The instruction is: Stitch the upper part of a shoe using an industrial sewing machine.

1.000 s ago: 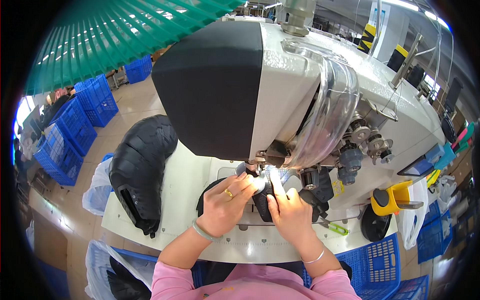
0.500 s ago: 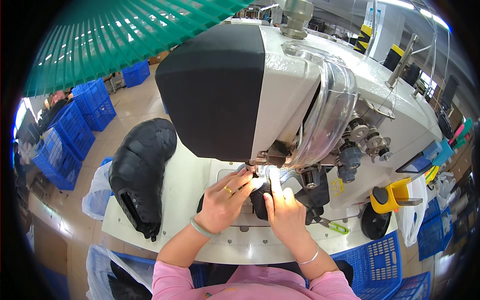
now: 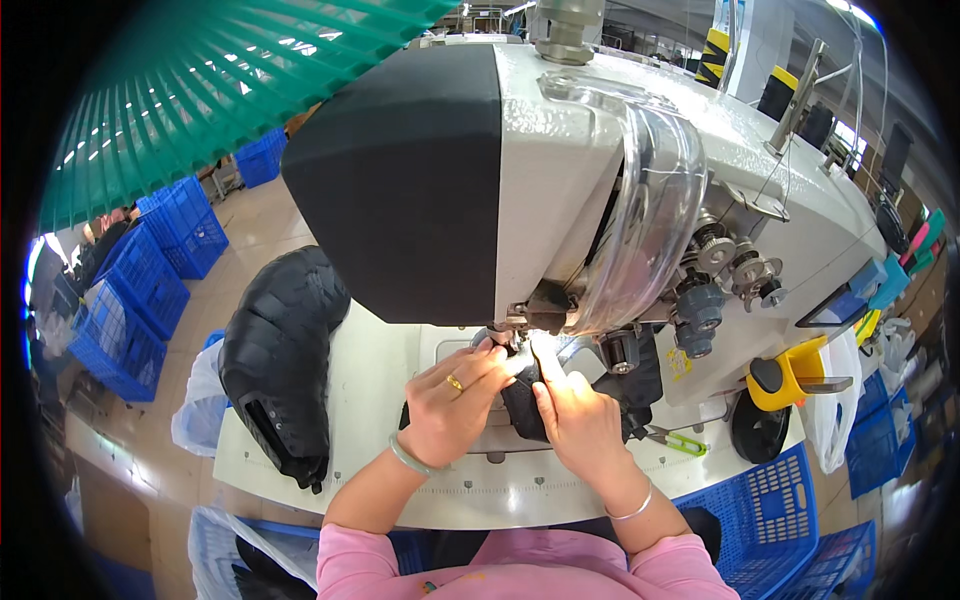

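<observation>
1. Head view: v. close, top L, is a green ribbed piece [image 3: 200, 130] w/ thin strips spread like a fan. At the bottom, soft pink sleeves [image 3: 355, 560].
2. L hand [image 3: 455, 395]: fingers bent, tips down on the black cloth piece [image 3: 523, 408]. It has a shiny gold ring [image 3: 454, 382] & a smooth, pale round bangle [image 3: 408, 460]. Can't tell if it pinches the cloth or just presses.
3. R hand [image 3: 580, 415]: pointer finger long & straight on the cloth, thumb bent beside it. Thin silver bangle [image 3: 636, 505] on the wrist. Can't tell if this one pinches either.
4. The cloth is dark & bumpy, b/w the hands, right by the bright needle spot of the sewing machine [image 3: 400, 190].
5. Machine: big dull-black block, bumpy white body, bendy clear plastic guard [image 3: 665, 190], round metal knobs [image 3: 700, 300].
6. On the smooth white table [image 3: 370, 420]: puffy, curved black piece [image 3: 280, 370] at L; green-handled snips [image 3: 685, 443] & round black dish [image 3: 757, 430] at R.
7. Far L: blue plastic crates [image 3: 120, 340] w/ holes, on shiny floor tiles [image 3: 250, 215].
</observation>
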### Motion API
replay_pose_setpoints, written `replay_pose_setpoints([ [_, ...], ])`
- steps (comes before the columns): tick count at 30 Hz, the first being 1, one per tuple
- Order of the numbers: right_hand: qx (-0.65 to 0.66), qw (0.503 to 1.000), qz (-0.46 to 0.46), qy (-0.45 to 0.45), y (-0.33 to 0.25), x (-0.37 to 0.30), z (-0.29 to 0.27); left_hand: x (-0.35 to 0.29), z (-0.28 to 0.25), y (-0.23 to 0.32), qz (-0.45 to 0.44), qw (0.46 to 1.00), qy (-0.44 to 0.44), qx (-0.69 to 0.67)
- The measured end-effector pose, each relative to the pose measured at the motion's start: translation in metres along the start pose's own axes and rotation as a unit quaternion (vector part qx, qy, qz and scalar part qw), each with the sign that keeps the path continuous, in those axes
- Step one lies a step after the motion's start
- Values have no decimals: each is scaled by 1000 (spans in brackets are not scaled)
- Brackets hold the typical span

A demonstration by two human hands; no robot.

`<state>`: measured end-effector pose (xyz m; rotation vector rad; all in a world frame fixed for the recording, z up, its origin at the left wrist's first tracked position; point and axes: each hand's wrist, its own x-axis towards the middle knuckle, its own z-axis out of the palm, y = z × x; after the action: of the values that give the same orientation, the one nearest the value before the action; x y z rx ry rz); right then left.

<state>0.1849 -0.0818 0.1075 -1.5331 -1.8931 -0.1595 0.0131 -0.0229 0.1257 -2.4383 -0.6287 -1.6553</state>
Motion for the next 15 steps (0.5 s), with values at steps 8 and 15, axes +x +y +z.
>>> replay_pose_setpoints([
  [8, 27, 1000, -2, 0, 4, 1, 1, -1, 1, -1, 38, 998, -16, 39],
  [15, -15, 1000, -5, 8, 1, 4, 1, 2, 0, -4, -6, 1000, -26, 11],
])
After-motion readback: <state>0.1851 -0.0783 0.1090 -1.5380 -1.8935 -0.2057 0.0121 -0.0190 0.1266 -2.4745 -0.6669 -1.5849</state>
